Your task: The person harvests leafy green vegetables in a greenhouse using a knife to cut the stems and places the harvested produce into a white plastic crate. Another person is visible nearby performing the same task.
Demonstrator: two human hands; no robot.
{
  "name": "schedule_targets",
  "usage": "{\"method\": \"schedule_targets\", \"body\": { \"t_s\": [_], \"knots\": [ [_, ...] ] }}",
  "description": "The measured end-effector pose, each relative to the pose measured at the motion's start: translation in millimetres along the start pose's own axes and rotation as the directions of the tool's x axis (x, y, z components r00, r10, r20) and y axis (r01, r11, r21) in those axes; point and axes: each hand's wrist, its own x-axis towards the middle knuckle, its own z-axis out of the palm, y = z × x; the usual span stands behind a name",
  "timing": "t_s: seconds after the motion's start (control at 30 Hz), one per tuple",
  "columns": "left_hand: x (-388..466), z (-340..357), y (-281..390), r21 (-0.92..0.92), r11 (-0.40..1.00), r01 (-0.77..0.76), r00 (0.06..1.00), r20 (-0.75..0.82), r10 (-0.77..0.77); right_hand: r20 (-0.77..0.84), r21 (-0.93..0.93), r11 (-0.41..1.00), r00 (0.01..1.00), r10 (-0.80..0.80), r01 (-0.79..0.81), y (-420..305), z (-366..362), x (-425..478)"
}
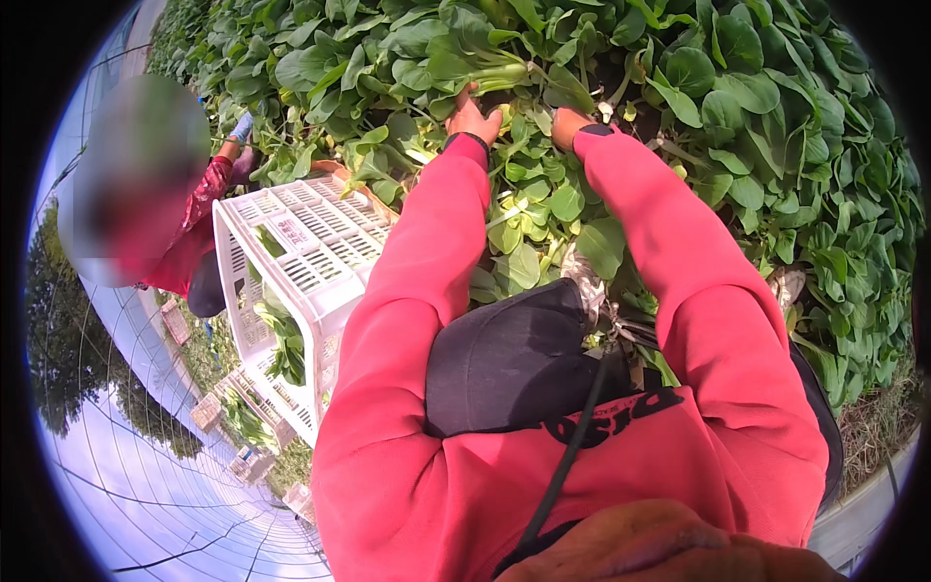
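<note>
My left hand is at the stalks of a bok choy plant that lies sideways, its root end to the right. The thumb stands apart from the fingers, and some fingertips are hidden by the plant, so a grip cannot be made out. Just to the right, my right hand reaches down among leaves and pale stems close to the soil. Its fingers are mostly hidden. Loose, partly yellowed leaves lie between my forearms, in front of my dark-clad knee.
A white slatted plastic crate with leafy greens inside stands at my left. Beyond it another person in red works with a blue-gloved hand. More crates sit farther off. Dense bok choy grows ahead and right.
</note>
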Motion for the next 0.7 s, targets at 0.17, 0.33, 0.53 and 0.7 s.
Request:
{"method": "schedule_targets", "body": {
  "t_s": [0.17,0.33,0.53,0.7],
  "knots": [
    [-58,-34,30,-0.183,0.982,-0.044,0.989,-0.144,0.018,-0.236,0.423,0.904,0.956,0.173,-0.059,-29,-50,-84],
    [-138,-44,25,-0.739,0.642,-0.203,0.971,-0.238,0.034,0.099,0.962,-0.262,0.991,0.085,-0.073,-71,-83,-161],
    [-199,-32,30,-0.873,0.46,-0.163,0.986,-0.129,0.105,0.075,0.81,-0.579,0.996,-0.044,-0.087,-92,-77,-204],
    [-204,-52,55,-0.711,0.693,0.121,0.966,0.246,0.083,-0.068,0.915,-0.359,0.946,0.317,0.186,-77,-83,-242]
  ]
}}
